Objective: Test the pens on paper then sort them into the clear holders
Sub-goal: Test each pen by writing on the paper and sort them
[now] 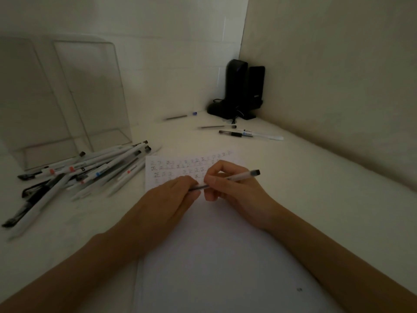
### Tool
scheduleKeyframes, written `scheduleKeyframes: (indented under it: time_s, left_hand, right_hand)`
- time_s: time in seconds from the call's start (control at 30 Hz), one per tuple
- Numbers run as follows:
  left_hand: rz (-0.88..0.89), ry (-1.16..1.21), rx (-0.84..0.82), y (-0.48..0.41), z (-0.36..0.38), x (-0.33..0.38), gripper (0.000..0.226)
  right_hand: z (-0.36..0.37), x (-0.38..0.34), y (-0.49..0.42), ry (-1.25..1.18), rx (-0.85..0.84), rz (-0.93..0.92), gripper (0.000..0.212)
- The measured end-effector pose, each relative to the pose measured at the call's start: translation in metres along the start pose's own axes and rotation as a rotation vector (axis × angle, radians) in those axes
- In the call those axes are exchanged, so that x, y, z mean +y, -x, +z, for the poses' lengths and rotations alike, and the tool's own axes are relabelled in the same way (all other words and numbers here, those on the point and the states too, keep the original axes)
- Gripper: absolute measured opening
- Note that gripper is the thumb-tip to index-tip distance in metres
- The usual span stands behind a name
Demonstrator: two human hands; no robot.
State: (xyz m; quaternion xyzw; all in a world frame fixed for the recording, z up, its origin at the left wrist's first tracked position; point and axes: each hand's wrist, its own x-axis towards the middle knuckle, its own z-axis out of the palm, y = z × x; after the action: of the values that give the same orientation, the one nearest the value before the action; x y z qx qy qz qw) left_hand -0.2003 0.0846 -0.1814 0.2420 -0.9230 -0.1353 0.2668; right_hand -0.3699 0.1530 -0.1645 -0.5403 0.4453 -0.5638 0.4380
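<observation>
White table (316,188), set in a wall corner. Sheet of paper (214,256) lies flat at centre, with rows of test marks near its far edge. Pile of pens (85,175) lies left of the paper. Two clear holders (74,98) stand behind the pile. Black speakers (241,91) occupy the far corner; one capped pen (250,133) and two thin refills (216,126) lie near them.

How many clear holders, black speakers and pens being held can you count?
Holders: 2
Speakers: 2
Held pen: 1
Total: 5
</observation>
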Motion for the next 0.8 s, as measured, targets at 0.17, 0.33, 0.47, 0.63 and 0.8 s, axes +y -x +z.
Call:
scheduleKeyframes:
  time_s: [0.17, 0.33, 0.47, 0.63, 0.8]
  left_hand:
    - [0.051, -0.075, 0.013, 0.001, -0.005, 0.003, 0.043]
    - [-0.023, -0.026, 0.047, 0.000, -0.006, 0.000, 0.037]
    - [-0.186, -0.004, 0.024, -0.002, -0.015, 0.009, 0.053]
    - [-0.087, -0.114, 0.001, 0.003, -0.016, 0.010, 0.063]
    - [0.082, -0.267, -0.256, -0.006, -0.002, 0.025, 0.074]
  right_hand:
    - [0.003, 0.004, -0.003, -0.209, -0.014, 0.055, 0.018]
    - [0.000, 0.003, -0.004, -0.200, -0.035, 0.035, 0.011]
    - [-0.026, -0.014, -0.006, -0.198, 0.015, 0.017, 0.022]
    - [-0.052, -0.021, -0.005, 0.308, 0.371, -0.004, 0.024]
    - [-0.045, -0.002, -0.012, 0.572, 0.458, 0.037, 0.026]
